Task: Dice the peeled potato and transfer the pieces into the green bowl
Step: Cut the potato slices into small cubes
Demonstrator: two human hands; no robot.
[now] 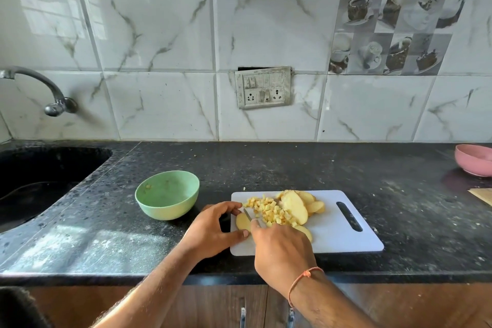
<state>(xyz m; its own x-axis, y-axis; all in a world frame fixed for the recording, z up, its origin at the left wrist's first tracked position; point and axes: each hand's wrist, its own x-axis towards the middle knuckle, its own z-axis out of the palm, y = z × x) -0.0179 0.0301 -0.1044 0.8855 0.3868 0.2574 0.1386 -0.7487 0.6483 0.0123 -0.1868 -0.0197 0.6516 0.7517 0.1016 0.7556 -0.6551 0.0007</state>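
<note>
A white cutting board (343,234) lies on the black counter. On it sits a heap of small potato dice (269,212), with several potato slices (295,206) leaning behind it. My left hand (213,229) holds a single slice (242,222) at the board's left edge between thumb and fingers. My right hand (282,247) grips a knife (247,214), its blade resting on that slice. The green bowl (167,194) stands left of the board and looks nearly empty.
A black sink (40,176) with a metal tap (53,98) fills the left side. A pink bowl (475,160) sits at the far right, with a wooden board's corner (483,196) in front of it. Cabinet handles (242,317) are below the counter edge.
</note>
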